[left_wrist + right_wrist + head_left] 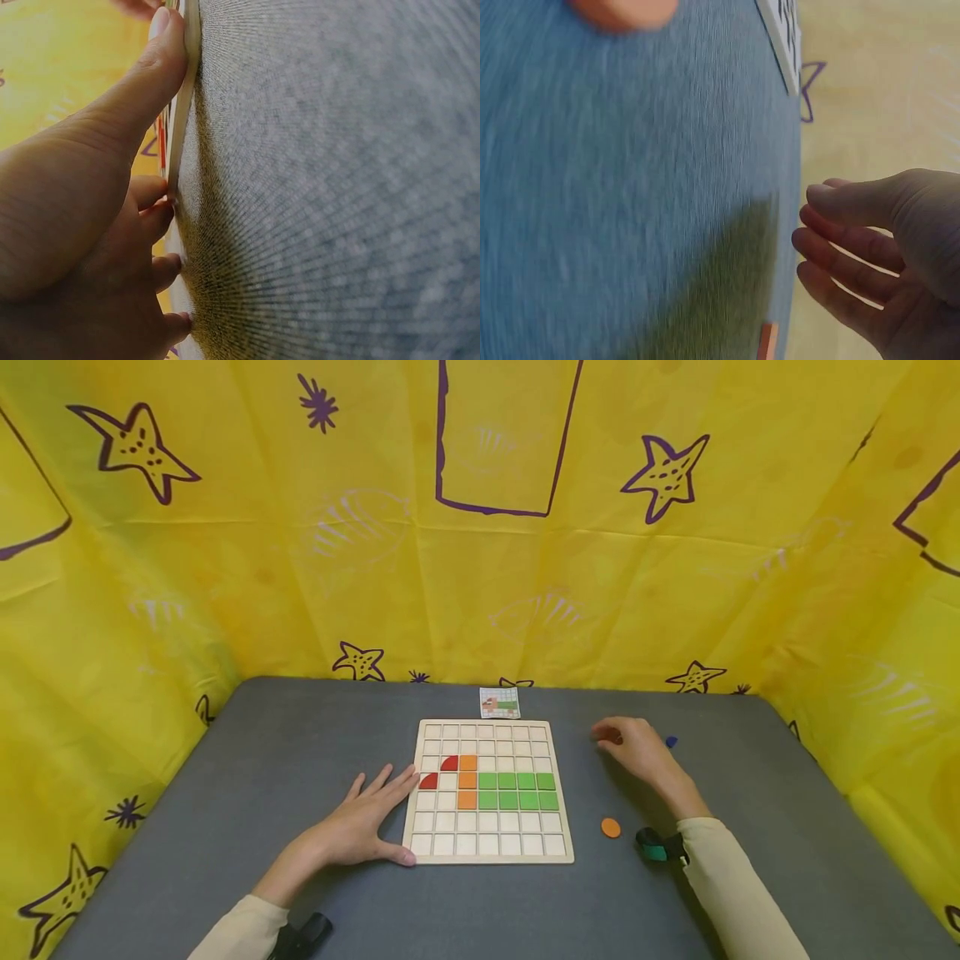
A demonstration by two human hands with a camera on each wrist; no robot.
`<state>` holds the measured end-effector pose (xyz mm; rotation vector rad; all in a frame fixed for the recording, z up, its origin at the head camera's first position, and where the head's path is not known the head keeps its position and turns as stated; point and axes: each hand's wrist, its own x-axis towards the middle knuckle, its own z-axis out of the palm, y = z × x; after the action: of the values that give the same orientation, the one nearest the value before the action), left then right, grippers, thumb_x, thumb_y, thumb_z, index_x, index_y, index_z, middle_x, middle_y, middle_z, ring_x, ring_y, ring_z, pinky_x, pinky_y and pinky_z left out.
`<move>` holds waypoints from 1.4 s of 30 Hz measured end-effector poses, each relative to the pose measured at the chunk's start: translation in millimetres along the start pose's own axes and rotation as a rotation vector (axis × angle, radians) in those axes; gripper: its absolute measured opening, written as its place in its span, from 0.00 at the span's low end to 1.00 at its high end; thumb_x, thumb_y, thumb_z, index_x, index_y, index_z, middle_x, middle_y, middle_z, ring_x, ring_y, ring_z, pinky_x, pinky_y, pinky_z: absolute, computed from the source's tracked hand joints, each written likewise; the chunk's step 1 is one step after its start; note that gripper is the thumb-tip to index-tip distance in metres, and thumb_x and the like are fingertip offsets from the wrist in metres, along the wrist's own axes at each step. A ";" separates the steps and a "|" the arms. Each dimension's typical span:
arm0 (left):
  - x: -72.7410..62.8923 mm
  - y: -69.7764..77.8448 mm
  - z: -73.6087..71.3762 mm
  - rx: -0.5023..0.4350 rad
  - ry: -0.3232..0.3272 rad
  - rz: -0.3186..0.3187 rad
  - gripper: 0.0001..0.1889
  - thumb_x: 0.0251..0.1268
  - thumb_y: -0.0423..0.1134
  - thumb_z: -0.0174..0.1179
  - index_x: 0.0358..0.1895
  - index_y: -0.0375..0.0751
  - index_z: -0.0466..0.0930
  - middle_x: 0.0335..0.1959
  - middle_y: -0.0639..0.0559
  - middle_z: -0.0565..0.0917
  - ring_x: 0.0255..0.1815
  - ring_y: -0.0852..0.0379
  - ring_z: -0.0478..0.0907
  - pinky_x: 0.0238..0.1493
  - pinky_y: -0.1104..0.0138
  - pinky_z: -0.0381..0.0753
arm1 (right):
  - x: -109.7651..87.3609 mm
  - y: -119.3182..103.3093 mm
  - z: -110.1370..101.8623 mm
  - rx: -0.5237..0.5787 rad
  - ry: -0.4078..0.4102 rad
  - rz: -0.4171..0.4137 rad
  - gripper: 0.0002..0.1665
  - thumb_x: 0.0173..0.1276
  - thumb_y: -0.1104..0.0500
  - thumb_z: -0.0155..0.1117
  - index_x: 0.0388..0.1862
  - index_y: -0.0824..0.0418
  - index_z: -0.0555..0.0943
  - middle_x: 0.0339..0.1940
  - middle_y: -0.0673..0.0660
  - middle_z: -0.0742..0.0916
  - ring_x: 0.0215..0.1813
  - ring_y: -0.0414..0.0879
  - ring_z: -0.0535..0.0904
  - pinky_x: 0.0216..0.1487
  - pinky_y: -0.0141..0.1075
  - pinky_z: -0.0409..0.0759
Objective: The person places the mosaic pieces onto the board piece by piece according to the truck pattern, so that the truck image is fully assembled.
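Note:
A pale wooden grid board [487, 843] lies on the table with red quarter-round, orange square and green square tiles [517, 791] in its cells. My left hand [363, 822] is spread at the board's left side, thumb on the near corner and fingertips at the edge. In the left wrist view, the thumb rests along the board's rim [184, 112]. Right of the board, my right hand [637, 747] hovers above the table, fingers loosely bent and holding nothing. A small blue piece [671, 742] lies just beyond that hand. An orange disc [611, 827] lies nearer me.
A small picture card [499, 702] lies behind the board. The right wrist view shows an orange-red piece [767, 341] low on the table. A yellow patterned cloth [480, 593] hangs behind and beside the grey table [337, 718].

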<state>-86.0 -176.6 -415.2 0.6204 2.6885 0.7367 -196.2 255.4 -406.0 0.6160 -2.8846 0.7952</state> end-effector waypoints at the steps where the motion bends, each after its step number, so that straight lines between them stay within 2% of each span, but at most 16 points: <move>1: 0.0 -0.1 0.2 0.000 -0.002 -0.004 0.60 0.42 0.65 0.72 0.78 0.43 0.53 0.79 0.47 0.51 0.79 0.36 0.39 0.70 0.36 0.31 | -0.8 1.9 -1.9 -0.007 0.001 0.003 0.11 0.62 0.70 0.68 0.44 0.69 0.85 0.38 0.60 0.88 0.40 0.54 0.84 0.45 0.50 0.82; 6: 0.1 -0.8 1.3 0.000 -0.007 -0.004 0.61 0.42 0.66 0.72 0.78 0.43 0.52 0.79 0.46 0.51 0.79 0.36 0.39 0.70 0.36 0.31 | -5.2 10.8 -11.0 -0.058 0.022 0.020 0.14 0.60 0.72 0.68 0.46 0.69 0.84 0.42 0.64 0.87 0.45 0.60 0.82 0.47 0.54 0.80; 10: 0.5 -0.5 1.6 0.000 -0.010 -0.008 0.60 0.42 0.66 0.72 0.78 0.44 0.52 0.79 0.47 0.51 0.79 0.37 0.39 0.71 0.36 0.31 | -9.0 18.2 -16.8 -0.117 0.007 0.044 0.20 0.58 0.77 0.62 0.51 0.71 0.82 0.48 0.70 0.84 0.52 0.67 0.78 0.51 0.58 0.76; 13: 0.8 -0.8 1.8 0.005 -0.010 -0.003 0.60 0.42 0.66 0.72 0.78 0.43 0.53 0.79 0.47 0.51 0.79 0.37 0.39 0.70 0.36 0.31 | -12.1 23.3 -18.2 -0.145 -0.028 0.058 0.21 0.58 0.78 0.60 0.52 0.73 0.81 0.49 0.72 0.83 0.52 0.70 0.77 0.53 0.60 0.75; 16: 0.5 -0.8 1.1 0.008 -0.010 -0.003 0.60 0.42 0.66 0.72 0.78 0.44 0.52 0.79 0.47 0.51 0.79 0.37 0.39 0.71 0.36 0.31 | -14.9 27.4 -17.6 -0.155 -0.033 0.067 0.17 0.60 0.77 0.61 0.49 0.74 0.81 0.45 0.71 0.84 0.49 0.68 0.78 0.51 0.59 0.76; 30: -1.5 -1.0 -1.2 0.000 0.000 0.008 0.60 0.43 0.65 0.72 0.78 0.42 0.52 0.79 0.45 0.51 0.79 0.35 0.39 0.70 0.34 0.31 | -18.8 32.4 -21.1 -0.101 0.006 0.118 0.14 0.61 0.72 0.67 0.47 0.73 0.83 0.39 0.66 0.86 0.40 0.60 0.81 0.42 0.54 0.79; 37: 0.2 -2.5 0.0 0.004 0.003 0.013 0.60 0.43 0.66 0.72 0.78 0.42 0.52 0.79 0.46 0.51 0.79 0.35 0.39 0.70 0.35 0.31 | -22.6 35.0 -27.1 -0.024 0.002 0.164 0.15 0.61 0.69 0.69 0.47 0.73 0.83 0.40 0.66 0.87 0.41 0.59 0.82 0.43 0.53 0.81; 42: 1.6 -3.9 1.8 0.009 -0.003 0.009 0.60 0.42 0.66 0.72 0.78 0.43 0.52 0.80 0.47 0.51 0.79 0.37 0.39 0.70 0.36 0.31 | -25.5 35.0 -31.1 0.017 0.004 0.154 0.14 0.60 0.68 0.71 0.45 0.71 0.84 0.39 0.65 0.88 0.40 0.59 0.84 0.42 0.51 0.82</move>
<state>-88.0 -178.1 -419.0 0.6354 2.6890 0.7254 -187.6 307.7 -400.6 0.3973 -2.9523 0.8393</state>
